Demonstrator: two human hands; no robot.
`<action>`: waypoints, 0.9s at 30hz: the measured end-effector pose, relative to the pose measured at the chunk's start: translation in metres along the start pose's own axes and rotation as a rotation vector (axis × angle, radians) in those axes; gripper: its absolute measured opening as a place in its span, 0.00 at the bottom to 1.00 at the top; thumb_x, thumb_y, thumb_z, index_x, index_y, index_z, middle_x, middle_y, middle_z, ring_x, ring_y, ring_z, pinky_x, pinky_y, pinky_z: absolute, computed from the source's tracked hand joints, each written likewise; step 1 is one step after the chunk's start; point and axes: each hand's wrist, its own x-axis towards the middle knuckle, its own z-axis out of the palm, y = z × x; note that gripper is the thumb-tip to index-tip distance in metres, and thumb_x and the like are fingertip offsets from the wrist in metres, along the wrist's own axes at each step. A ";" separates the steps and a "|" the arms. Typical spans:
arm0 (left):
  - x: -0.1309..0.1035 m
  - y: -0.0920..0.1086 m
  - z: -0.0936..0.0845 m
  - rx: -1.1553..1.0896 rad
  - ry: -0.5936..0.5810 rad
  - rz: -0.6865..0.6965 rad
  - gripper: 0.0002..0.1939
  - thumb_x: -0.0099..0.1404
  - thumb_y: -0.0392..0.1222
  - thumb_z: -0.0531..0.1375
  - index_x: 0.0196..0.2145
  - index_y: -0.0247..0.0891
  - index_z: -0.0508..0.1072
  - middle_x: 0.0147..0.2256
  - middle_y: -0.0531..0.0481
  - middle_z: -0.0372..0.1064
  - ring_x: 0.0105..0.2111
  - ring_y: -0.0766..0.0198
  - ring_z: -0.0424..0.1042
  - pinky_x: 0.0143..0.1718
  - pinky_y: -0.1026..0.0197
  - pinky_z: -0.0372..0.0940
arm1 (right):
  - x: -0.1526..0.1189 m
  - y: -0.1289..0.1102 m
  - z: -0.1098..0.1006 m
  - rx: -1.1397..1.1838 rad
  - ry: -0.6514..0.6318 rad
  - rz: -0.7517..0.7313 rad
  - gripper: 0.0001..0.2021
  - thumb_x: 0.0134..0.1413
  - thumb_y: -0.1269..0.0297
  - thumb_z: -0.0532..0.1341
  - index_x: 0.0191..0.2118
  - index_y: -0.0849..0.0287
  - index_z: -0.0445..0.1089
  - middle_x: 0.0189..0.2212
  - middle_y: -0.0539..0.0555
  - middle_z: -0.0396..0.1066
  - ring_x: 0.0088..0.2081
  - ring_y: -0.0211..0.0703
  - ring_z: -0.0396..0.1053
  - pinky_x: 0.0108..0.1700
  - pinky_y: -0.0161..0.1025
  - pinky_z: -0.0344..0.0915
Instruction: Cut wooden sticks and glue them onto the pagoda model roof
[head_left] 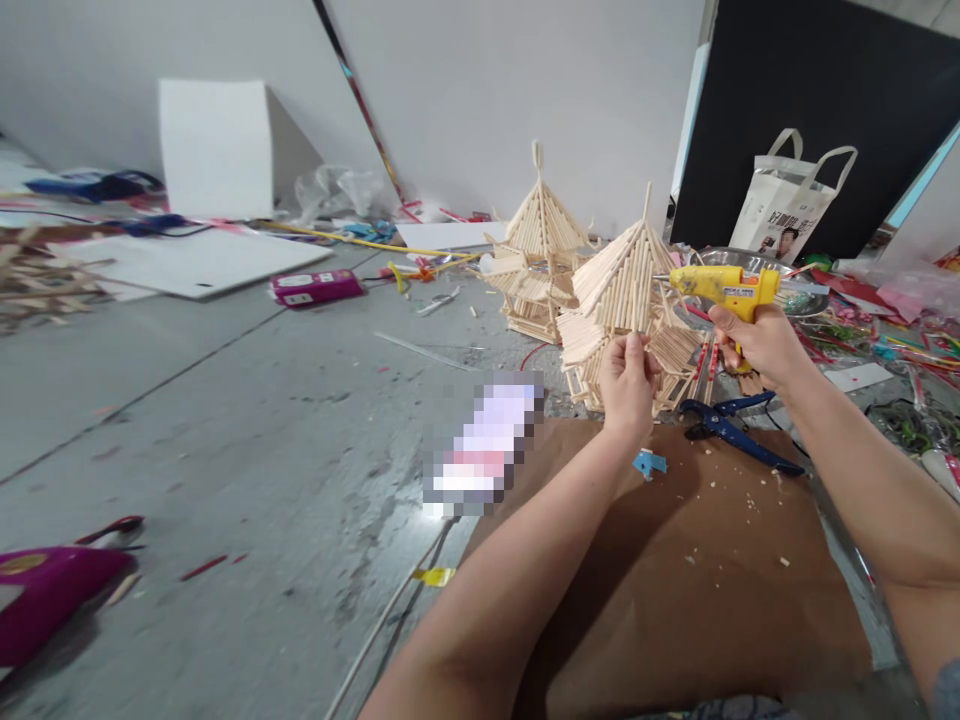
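Note:
In my right hand (761,345) is a yellow hot glue gun (724,285), its nozzle pointing left against or just in front of the roof of the nearer stick pavilion model (626,285). My left hand (628,378) is closed at the lower edge of that roof, fingers pinched together; whether they grip a roof stick or a loose piece is hidden. The model is built of pale wooden sticks, with a peaked upper roof and a flared lower one. Behind it to the left stands a second stick pavilion (544,240). Blue-handled cutters (739,435) lie below the glue gun.
Brown paper (697,580) covers the floor before me, with a blue scrap (649,463) on it. A blurred phone (487,440) with a cable lies left. Purple packages (315,287), a white board (202,262), a tote bag (780,205) and craft scraps lie around.

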 end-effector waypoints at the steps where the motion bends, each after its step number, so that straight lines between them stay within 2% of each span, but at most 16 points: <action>1: 0.000 0.000 0.000 0.000 -0.001 0.000 0.18 0.57 0.56 0.57 0.27 0.37 0.63 0.13 0.61 0.56 0.09 0.78 0.49 0.09 0.72 0.43 | 0.000 0.000 0.000 0.002 -0.003 0.004 0.23 0.32 0.44 0.66 0.21 0.61 0.62 0.14 0.45 0.60 0.10 0.27 0.55 0.11 0.30 0.52; 19: -0.001 0.001 0.001 -0.006 0.009 -0.021 0.17 0.56 0.55 0.57 0.27 0.36 0.63 0.13 0.61 0.56 0.09 0.78 0.49 0.10 0.72 0.43 | -0.004 0.004 -0.001 -0.021 -0.012 0.012 0.22 0.33 0.45 0.66 0.22 0.60 0.61 0.12 0.43 0.58 0.09 0.27 0.54 0.11 0.29 0.50; 27: -0.001 0.001 0.000 0.005 0.000 -0.008 0.17 0.57 0.55 0.57 0.27 0.36 0.63 0.14 0.61 0.57 0.09 0.78 0.49 0.10 0.72 0.43 | -0.003 0.001 -0.001 0.024 -0.015 0.032 0.24 0.32 0.46 0.67 0.30 0.62 0.66 0.20 0.49 0.69 0.10 0.27 0.56 0.10 0.30 0.53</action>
